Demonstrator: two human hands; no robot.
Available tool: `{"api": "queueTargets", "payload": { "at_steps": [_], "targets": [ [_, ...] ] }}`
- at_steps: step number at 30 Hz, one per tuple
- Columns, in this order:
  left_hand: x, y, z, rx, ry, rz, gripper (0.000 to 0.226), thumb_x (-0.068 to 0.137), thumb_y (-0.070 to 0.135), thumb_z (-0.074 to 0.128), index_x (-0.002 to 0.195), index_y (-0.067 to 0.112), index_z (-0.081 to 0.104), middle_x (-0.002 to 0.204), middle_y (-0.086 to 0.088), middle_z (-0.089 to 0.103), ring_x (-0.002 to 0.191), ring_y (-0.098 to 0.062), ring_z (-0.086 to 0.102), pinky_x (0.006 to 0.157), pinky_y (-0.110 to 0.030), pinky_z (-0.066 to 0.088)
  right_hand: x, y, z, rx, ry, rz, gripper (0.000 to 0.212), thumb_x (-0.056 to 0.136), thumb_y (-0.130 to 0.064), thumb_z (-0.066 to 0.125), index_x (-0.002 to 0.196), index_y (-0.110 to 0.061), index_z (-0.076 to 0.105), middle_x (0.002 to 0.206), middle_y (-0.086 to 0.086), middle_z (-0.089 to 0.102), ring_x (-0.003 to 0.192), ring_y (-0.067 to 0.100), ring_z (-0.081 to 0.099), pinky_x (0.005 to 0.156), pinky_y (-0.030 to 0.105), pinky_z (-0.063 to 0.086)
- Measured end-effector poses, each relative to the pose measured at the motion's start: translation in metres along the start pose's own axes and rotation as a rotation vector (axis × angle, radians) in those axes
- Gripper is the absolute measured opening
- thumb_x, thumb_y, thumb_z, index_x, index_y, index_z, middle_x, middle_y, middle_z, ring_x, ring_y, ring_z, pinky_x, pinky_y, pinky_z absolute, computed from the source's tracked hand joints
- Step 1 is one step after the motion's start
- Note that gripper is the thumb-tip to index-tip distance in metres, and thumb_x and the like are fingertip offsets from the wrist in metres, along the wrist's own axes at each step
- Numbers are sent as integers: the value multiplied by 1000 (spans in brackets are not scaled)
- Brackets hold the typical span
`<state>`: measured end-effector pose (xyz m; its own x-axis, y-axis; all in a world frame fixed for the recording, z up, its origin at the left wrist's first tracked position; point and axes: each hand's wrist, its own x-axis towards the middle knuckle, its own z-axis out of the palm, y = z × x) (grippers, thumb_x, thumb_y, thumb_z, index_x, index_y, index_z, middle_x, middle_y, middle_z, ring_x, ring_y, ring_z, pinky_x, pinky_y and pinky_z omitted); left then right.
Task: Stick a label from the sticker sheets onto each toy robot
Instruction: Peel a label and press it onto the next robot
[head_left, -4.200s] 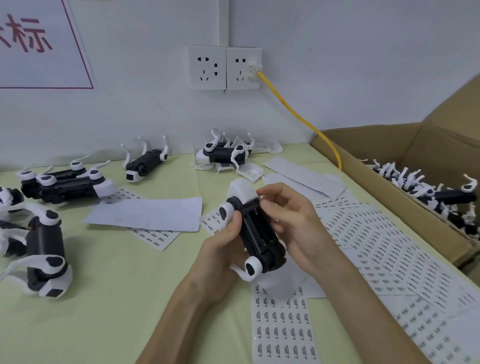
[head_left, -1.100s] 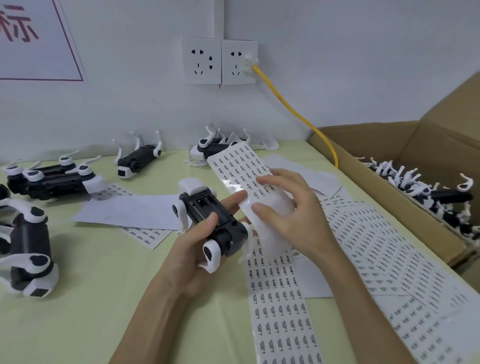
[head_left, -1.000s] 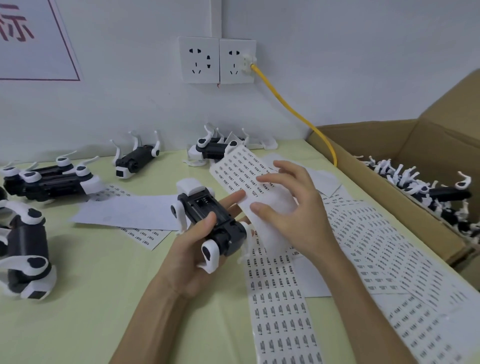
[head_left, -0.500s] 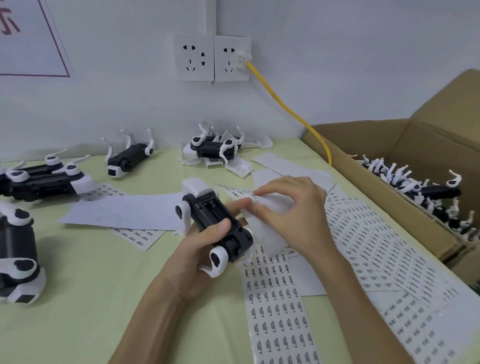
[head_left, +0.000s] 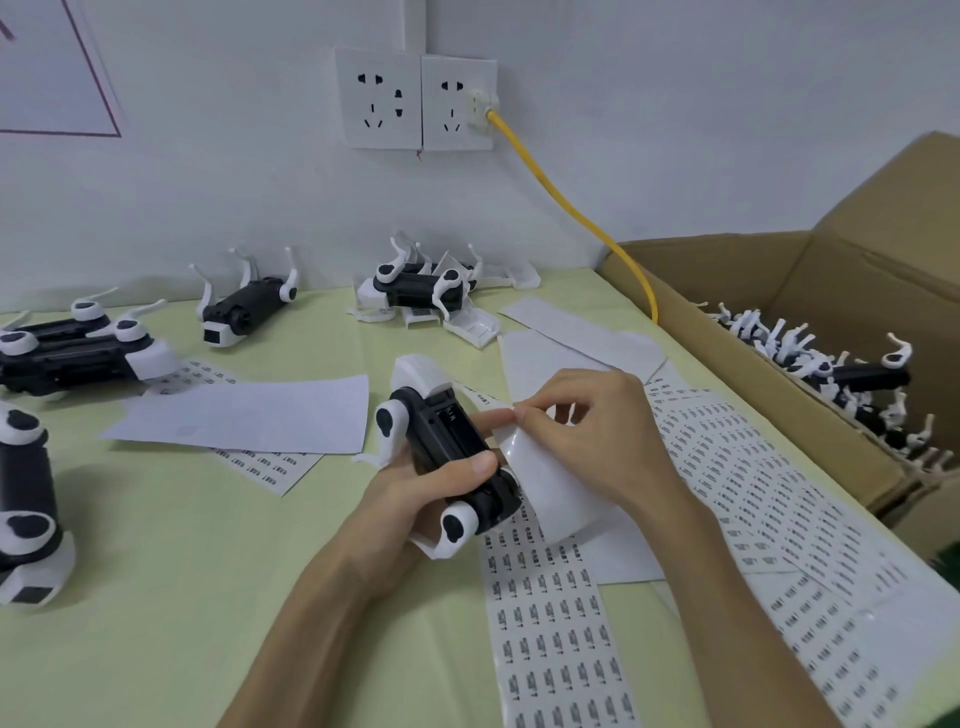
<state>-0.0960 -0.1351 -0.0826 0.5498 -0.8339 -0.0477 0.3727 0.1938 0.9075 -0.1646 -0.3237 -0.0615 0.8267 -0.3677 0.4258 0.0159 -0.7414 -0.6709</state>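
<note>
My left hand (head_left: 415, 491) grips a black-and-white toy robot (head_left: 447, 441) belly-up above the table, thumb across its black body. My right hand (head_left: 592, 441) pinches the edge of a curled sticker sheet (head_left: 550, 493) right beside the robot, fingertips at the sheet's top corner. A long sticker sheet (head_left: 556, 634) with rows of small printed labels lies flat below my hands. More sticker sheets (head_left: 769, 499) spread out to the right.
Other toy robots lie on the yellow-green table: one at the left edge (head_left: 26, 509), a pair at far left (head_left: 78, 348), one further back (head_left: 244, 306), a cluster near the wall (head_left: 421, 291). A cardboard box (head_left: 727, 364) with several robots stands right. A yellow cable (head_left: 582, 218) hangs from the socket.
My right hand lowered the raised sticker sheet and bent it down beside the robot, fingers now pinching at its edge. My left hand kept hold of the robot. The view shifted slightly.
</note>
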Motion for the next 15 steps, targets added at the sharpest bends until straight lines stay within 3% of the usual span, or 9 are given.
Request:
{"api": "queueTargets", "payload": {
  "at_steps": [6,10,15],
  "targets": [
    [0,-2,0,-8,27,-46,63,70,35,81,129,20,70,130,-12,72,122,-31,68,91,-34,59,1,2,-2,26,15,48,19,80,-12,74,67,-25,74,71,-14,70,65,10,60,60,10,41],
    [0,-1,0,-1,51,-42,59,68,35,81,125,23,73,129,-9,73,119,-30,70,88,-34,60,1,1,-2,33,-12,37,18,85,-15,75,73,-28,74,77,-16,70,68,10,59,63,11,42],
    [0,-1,0,20,46,-44,70,69,36,80,135,17,65,129,-12,73,119,-30,70,89,-33,59,1,0,-5,51,-50,41,16,85,-18,77,77,-32,76,79,-17,71,72,9,61,67,12,44]
  ]
}}
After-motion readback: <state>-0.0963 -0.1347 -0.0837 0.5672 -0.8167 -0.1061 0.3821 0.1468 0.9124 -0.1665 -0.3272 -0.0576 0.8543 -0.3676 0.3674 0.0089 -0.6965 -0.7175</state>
